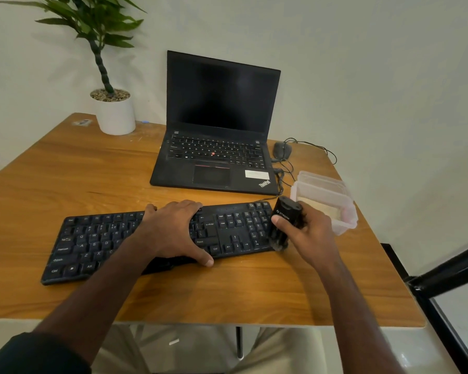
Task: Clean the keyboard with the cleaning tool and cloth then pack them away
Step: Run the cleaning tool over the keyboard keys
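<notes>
Left hand (177, 228) flat, fingers spread, pressing on black keyboard (157, 241); right hand (305, 230) gripping black cleaning tool (285, 222) at keyboard's right end.

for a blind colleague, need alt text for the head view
A person's left hand rests flat on a black keyboard while the right hand holds a black cleaning tool, brush end at its right edge. Behind: open laptop, plastic container.

An office or home desk setting, probably a small workspace: a wooden table (65, 168) against a plain pale wall carries an open laptop (219, 125), a separate black keyboard (92, 244), a wired mouse (281, 150) and a potted plant (114, 103) in a white pot.
</notes>
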### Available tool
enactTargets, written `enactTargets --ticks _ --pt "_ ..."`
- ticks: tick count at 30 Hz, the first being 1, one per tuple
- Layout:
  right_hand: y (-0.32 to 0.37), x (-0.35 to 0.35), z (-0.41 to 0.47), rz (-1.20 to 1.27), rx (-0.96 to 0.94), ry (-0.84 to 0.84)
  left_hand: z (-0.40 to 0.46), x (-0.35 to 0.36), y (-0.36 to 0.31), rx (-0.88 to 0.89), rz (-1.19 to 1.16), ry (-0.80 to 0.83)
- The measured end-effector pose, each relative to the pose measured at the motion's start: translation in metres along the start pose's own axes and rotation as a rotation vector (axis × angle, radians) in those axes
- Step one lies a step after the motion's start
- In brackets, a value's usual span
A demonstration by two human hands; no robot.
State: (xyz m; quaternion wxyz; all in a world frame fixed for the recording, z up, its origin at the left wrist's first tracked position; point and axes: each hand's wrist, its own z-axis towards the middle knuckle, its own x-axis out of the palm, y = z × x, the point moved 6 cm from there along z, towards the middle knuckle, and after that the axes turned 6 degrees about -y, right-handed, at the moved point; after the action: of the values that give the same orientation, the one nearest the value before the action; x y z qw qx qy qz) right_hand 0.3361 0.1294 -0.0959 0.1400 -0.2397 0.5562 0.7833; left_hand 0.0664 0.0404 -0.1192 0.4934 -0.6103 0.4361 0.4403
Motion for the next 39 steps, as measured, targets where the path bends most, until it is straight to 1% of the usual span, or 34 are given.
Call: enactTargets --ticks 2,3,6,7,13,17,18,20,23,25,29,30,34,36,39 --pt "-0.003 -0.006 0.001 0.014 0.02 0.049 0.0 0.0 0.0 -0.003 -0.009 0.001" --pt "-0.004 -0.013 0.003 0.042 0.025 0.015 0.0 -0.001 0.001 -0.003 -0.008 0.002" --pt "-0.013 -0.037 0.004 0.08 0.037 -0.223 0.0 0.0 0.0 0.0 0.004 0.001" --pt "-0.014 -0.038 0.003 0.084 0.035 -0.256 0.0 0.0 0.0 -0.001 0.005 -0.001" --pt "-0.02 -0.024 -0.003 0.094 0.027 -0.202 0.0 0.0 0.0 -0.004 0.003 -0.007" --pt "-0.029 -0.029 -0.001 0.031 0.088 -0.036 0.001 0.001 0.001 -0.009 0.013 -0.005" --pt "-0.03 -0.031 -0.001 0.028 0.095 -0.018 0.001 0.001 0.001 -0.008 0.014 -0.007" --pt "-0.028 -0.037 -0.001 0.076 0.093 -0.06 0.002 0.001 0.001 -0.007 0.013 -0.009" --pt "-0.017 -0.036 -0.005 0.101 0.051 -0.211 0.002 0.002 0.001 -0.004 0.008 -0.013" --pt "-0.015 -0.025 -0.01 0.055 0.028 -0.219 0.002 0.003 0.002 0.0 0.003 -0.016" --pt "-0.019 -0.024 -0.014 -0.017 0.036 -0.146 0.002 0.002 0.003 -0.001 -0.005 -0.013" --pt "-0.02 -0.028 -0.014 -0.022 0.031 -0.157 0.002 0.002 0.003 -0.001 -0.004 -0.014" --pt "-0.019 -0.031 -0.026 0.001 0.007 -0.304 0.003 0.003 0.002 0.003 0.003 -0.021" --pt "-0.021 -0.024 -0.036 0.056 0.032 -0.327 0.003 0.004 0.003 0.004 -0.001 -0.021" --pt "-0.019 -0.016 -0.046 0.122 0.019 -0.325 0.003 0.003 0.003 0.001 -0.002 -0.02"
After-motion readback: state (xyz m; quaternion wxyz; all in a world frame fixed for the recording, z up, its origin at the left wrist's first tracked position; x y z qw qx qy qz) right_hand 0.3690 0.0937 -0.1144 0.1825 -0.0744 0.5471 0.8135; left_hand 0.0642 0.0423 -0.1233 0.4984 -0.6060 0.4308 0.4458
